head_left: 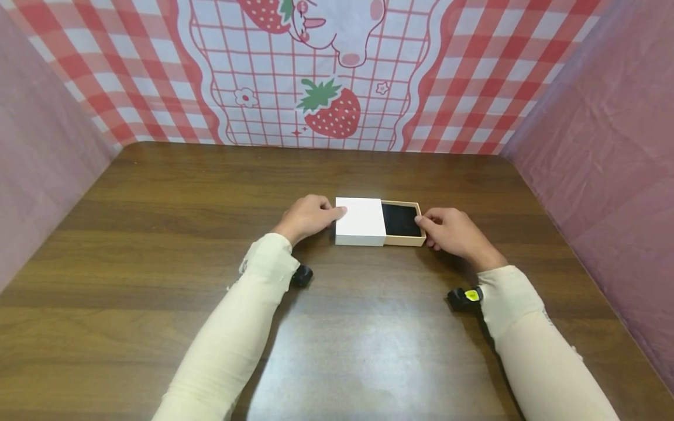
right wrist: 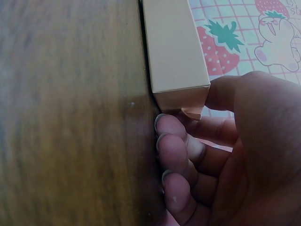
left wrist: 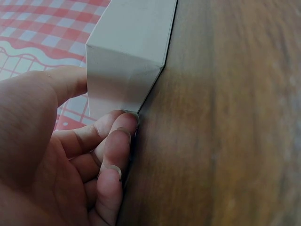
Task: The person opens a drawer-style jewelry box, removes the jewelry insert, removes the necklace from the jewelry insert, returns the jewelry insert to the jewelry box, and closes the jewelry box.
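Note:
A flat box lies on the wooden table with its white sleeve (head_left: 360,221) on the left. The tan inner tray (head_left: 404,240) sticks out of the sleeve's right side, showing a black lining or content (head_left: 401,220). My left hand (head_left: 309,217) grips the sleeve's left end, thumb on the top and fingers curled low against the end wall (left wrist: 115,77). At the opposite end, my right hand (head_left: 451,231) pinches the tray's outer wall (right wrist: 181,99), its thumb over the rim. A small tab of the tray's wall (right wrist: 192,115) juts out near the right fingers.
The brown wooden table (head_left: 337,327) extends around the box. Behind it hangs a red-and-white checked cloth (head_left: 463,76) with strawberries, and pink cloths (head_left: 605,117) close off both sides. Each wrist carries a small black camera (head_left: 302,276).

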`<control>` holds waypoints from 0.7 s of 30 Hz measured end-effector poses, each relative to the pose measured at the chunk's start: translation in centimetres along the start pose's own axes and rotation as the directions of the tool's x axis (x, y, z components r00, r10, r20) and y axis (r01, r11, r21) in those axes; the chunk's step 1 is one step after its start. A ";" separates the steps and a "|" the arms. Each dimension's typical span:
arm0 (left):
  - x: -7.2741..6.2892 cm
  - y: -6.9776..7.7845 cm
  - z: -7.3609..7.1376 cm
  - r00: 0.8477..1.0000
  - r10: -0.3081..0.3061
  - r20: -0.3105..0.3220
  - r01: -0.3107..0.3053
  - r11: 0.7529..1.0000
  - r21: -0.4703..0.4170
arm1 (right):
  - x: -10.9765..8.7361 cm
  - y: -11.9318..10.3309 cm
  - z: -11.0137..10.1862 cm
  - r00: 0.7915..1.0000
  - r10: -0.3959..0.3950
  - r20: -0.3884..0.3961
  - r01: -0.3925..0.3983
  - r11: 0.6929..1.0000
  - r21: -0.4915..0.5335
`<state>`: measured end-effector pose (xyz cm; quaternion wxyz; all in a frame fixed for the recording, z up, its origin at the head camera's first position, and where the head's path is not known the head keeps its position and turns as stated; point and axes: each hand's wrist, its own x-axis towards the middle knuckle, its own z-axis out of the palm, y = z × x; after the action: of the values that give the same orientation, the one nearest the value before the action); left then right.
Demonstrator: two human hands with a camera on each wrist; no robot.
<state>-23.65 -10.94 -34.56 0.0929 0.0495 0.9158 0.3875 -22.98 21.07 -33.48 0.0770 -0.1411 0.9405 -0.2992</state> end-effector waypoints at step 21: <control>0.0 0.2 0.1 1.000 -0.013 0.005 0.013 1.000 0.000 | 0.1 0.1 0.1 1.000 -0.013 -0.006 0.013 1.000 -0.001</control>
<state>-23.68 -10.78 -34.50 0.0976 0.0445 0.9160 0.3867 -23.11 21.10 -33.60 0.0722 -0.1463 0.9400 -0.2998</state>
